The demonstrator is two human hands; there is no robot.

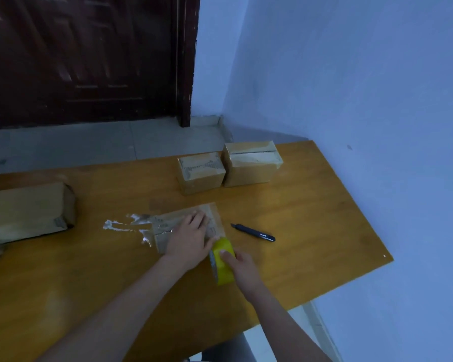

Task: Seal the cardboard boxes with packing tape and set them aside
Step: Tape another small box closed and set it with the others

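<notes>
Here the left hand is lying flat, fingers straight, on the cardboard box mid-counter; the right hand is gripping the yellow tape roll just beside that box, the utility knife lying near it.

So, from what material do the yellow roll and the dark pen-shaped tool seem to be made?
The yellow roll of tape looks like glossy plastic film, since it shines slightly. The dark slim pen-shaped tool appears to be smooth plastic with a pointed tip, possibly metal; blur leaves this open.
</notes>
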